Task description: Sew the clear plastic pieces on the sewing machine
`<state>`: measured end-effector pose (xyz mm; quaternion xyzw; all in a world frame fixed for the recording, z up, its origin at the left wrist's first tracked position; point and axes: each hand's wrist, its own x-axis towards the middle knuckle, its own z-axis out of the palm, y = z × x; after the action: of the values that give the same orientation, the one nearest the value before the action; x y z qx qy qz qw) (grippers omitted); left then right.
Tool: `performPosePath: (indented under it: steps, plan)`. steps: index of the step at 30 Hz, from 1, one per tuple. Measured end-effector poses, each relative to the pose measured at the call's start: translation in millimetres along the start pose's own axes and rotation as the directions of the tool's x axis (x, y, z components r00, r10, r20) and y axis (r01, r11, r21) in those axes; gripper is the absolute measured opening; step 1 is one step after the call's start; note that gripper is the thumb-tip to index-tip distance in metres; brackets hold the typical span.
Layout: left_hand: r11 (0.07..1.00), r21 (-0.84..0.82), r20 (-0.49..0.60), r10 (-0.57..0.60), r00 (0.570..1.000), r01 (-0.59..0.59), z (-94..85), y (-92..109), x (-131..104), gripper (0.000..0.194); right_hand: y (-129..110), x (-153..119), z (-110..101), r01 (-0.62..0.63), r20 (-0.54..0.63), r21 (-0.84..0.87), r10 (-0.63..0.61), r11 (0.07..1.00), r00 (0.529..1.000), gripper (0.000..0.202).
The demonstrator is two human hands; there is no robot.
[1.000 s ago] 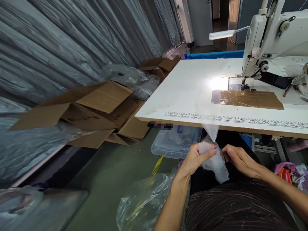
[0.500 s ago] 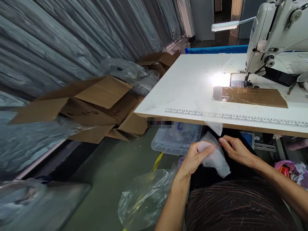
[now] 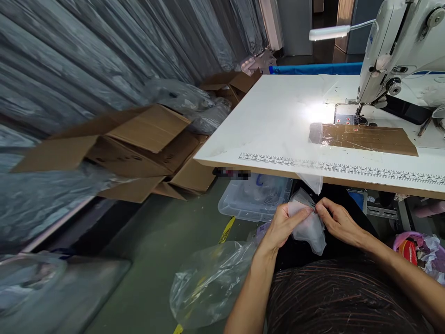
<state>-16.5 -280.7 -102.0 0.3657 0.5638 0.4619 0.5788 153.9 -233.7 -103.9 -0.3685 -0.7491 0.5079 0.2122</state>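
Observation:
A sheer whitish piece of fabric (image 3: 309, 229) hangs over my lap, below the front edge of the white sewing table (image 3: 271, 120). My left hand (image 3: 287, 225) pinches it between thumb and fingers from the left. At its upper right edge, my right hand (image 3: 332, 217) holds it in a fingertip pinch, close to the left thumb. Another sheer piece (image 3: 313, 182) droops over the table edge just above my hands. On the table, a brown strip (image 3: 375, 139) lies in front of the sewing machine (image 3: 382, 60).
Open cardboard boxes (image 3: 149, 134) stand left of the table. A clear plastic bin (image 3: 252, 199) sits beneath it, with a clear plastic bag (image 3: 212, 283) on the floor nearer me. A black phone-like object (image 3: 406, 110) lies by the machine. A pink-rimmed bin (image 3: 401, 239) is at lower right.
My right fingertips have moved slightly left and down onto the fabric's edge, nearer my left thumb. The fabric's lower end has swung a little left. The view has shifted slightly.

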Motion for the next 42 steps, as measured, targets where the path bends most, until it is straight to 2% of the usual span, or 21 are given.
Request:
performPosePath:
  steps: [3,4,5,7,9,10,13,15,17,19,21,23,24,26,28,31,35,37,39,42]
  plan:
    - [0.984,0.176,-0.027,0.041,0.999,-0.035,-1.7,-11,9,0.047,11,-6,5,-0.043,0.148,0.084,0.030,0.996,0.988,0.041]
    - [0.967,0.249,-0.049,0.068,0.996,-0.054,-2.9,-14,14,0.047,14,-7,6,-0.056,0.140,0.050,0.048,0.997,0.989,0.040]
    - [0.947,0.312,-0.074,0.101,0.992,-0.073,-4.5,-19,19,0.044,18,-8,7,-0.057,0.079,-0.002,0.057,0.998,0.995,0.038]
    - [0.916,0.385,-0.139,0.176,0.975,-0.111,-9.0,-27,30,0.037,22,-9,5,-0.044,-0.124,-0.087,0.033,0.995,0.992,0.036]
    - [0.868,0.470,-0.186,0.274,0.944,-0.159,-14.5,-35,40,0.047,19,-8,0,-0.013,-0.286,-0.066,-0.006,0.998,0.958,0.036]
    - [0.831,0.526,-0.194,0.323,0.926,-0.180,-17.4,-40,44,0.054,16,-7,-4,0.006,-0.328,-0.014,-0.011,1.000,0.945,0.038]
    - [0.735,0.645,-0.172,0.404,0.898,-0.208,-23.7,-49,49,0.062,0,0,-16,0.031,-0.337,0.181,0.033,0.983,0.941,0.048]
    - [0.739,0.631,-0.177,0.430,0.885,-0.233,-24.4,-49,48,0.058,-11,7,-20,0.000,-0.285,0.288,0.086,0.958,0.955,0.059]
    - [0.781,0.551,-0.197,0.464,0.864,-0.294,-22.1,-43,43,0.051,-18,14,-20,-0.032,-0.250,0.356,0.129,0.934,0.960,0.064]
    - [0.862,0.368,-0.189,0.437,0.879,-0.349,-17.4,-32,37,0.050,-22,19,-17,-0.025,-0.263,0.374,0.132,0.927,0.956,0.061]
    - [0.936,0.082,-0.122,0.350,0.929,-0.342,-11.8,-20,31,0.059,-24,18,-11,0.000,-0.275,0.346,0.101,0.938,0.956,0.055]
    - [0.947,-0.191,0.006,0.263,0.965,-0.258,-7.1,-8,26,0.075,-24,10,-6,0.030,-0.240,0.304,0.046,0.952,0.970,0.047]
    - [0.938,-0.280,0.073,0.235,0.969,-0.206,-5.6,-3,25,0.083,-24,4,-3,0.046,-0.198,0.280,0.010,0.959,0.980,0.042]
    - [0.926,-0.357,0.186,0.198,0.962,-0.122,-4.9,6,23,0.094,-22,-10,1,0.097,-0.080,0.221,-0.081,0.970,0.993,0.032]
    - [0.928,-0.363,0.249,0.182,0.951,-0.082,-6.9,14,22,0.100,-20,-25,4,0.175,0.055,0.148,-0.184,0.973,0.981,0.023]
    - [0.957,-0.270,0.277,0.181,0.944,-0.104,-11.4,22,20,0.101,-15,-42,6,0.282,0.221,0.046,-0.285,0.958,0.933,0.013]
    - [0.992,-0.066,0.269,0.120,0.956,-0.106,-13.0,25,13,0.069,-10,-51,2,0.295,0.366,-0.017,-0.269,0.955,0.891,0.020]
    - [0.997,0.027,0.223,0.065,0.973,-0.072,-12.0,22,9,0.053,-10,-50,-3,0.256,0.341,-0.021,-0.234,0.966,0.911,0.017]
    - [0.996,0.079,0.163,0.027,0.986,-0.040,-10.9,18,6,0.045,-12,-44,-8,0.206,0.239,-0.012,-0.197,0.979,0.951,0.011]
    - [0.998,0.055,0.108,0.025,0.994,-0.031,-9.1,11,1,0.042,-13,-31,-14,0.148,0.083,0.013,-0.148,0.989,0.985,0.022]
